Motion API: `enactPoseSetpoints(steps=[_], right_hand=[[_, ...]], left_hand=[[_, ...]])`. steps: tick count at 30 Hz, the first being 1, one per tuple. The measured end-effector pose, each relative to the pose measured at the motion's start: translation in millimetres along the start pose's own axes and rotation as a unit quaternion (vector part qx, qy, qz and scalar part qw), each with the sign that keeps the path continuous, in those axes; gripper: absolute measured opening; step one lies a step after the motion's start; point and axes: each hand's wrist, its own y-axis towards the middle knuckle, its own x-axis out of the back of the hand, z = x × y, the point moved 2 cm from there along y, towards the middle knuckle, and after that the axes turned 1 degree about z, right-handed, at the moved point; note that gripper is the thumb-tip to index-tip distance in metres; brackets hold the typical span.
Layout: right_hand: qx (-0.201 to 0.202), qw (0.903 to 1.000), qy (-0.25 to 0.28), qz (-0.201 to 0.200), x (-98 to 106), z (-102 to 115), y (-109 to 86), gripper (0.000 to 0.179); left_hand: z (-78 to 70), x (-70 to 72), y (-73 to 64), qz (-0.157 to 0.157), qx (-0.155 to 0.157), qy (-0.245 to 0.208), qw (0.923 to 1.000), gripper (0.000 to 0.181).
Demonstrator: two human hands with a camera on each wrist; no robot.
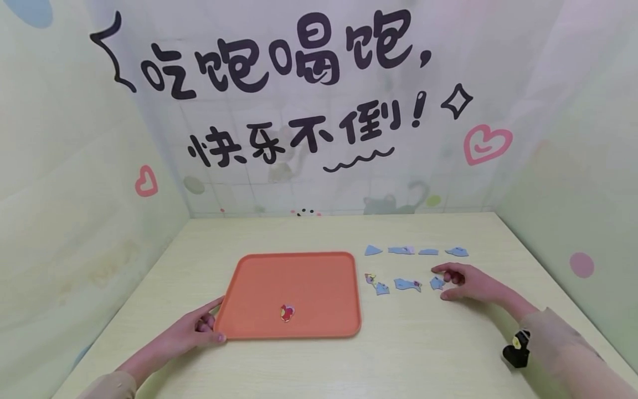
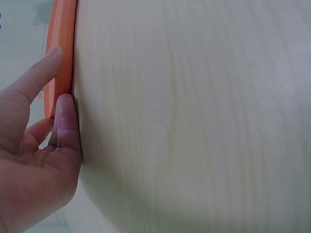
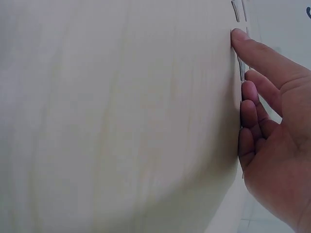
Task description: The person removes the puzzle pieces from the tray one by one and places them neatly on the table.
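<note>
An orange tray (image 1: pixel 319 288) lies on the table, with a small red and yellow puzzle piece (image 1: pixel 287 313) near its front edge. My left hand (image 1: pixel 196 326) holds the tray's front left corner, thumb against the front rim and fingers at the left side. In the left wrist view the thumb and fingertips meet the tray's outer wall. To the right of the tray, my right hand (image 1: pixel 468 281) rests low by a blue puzzle piece (image 1: pixel 436 283). Its thumb and index finger are spread around that piece, while the other fingers bend loosely. The right wrist view shows the fingertips at the tabletop.
Several more blue pieces lie right of the tray in two rows, among them a triangular piece (image 1: pixel 373 251) and a long piece (image 1: pixel 407 285). A yellow-patterned piece (image 1: pixel 370 278) sits near the tray's right rim. Printed curtains (image 1: pixel 319 188) border the table (image 1: pixel 399 354) behind and beside.
</note>
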Motion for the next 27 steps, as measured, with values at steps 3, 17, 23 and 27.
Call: enactPoseSetpoints(steps=[3,17,23,27], right_hand=[[0.004,0.9998,-0.018,0.005,1,2,1.3,0.058],[0.038,0.993,-0.109,-0.025,15,48,38.2,0.05],[0.083,0.9912,-0.102,-0.009,2,86,71.4,0.045],[0.123,0.988,-0.093,0.014,-12,112,91.0,0.045]], left_hand=[[1.0,-0.4,-0.5,0.002,0.003,-0.003,1.0,0.095],[4.0,1.8,2.4,0.003,-0.002,-0.003,1.0,0.095],[3.0,1.5,2.1,0.004,0.006,-0.01,0.9999,0.095],[2.9,1.3,1.1,0.003,0.009,-0.01,0.9999,0.096]])
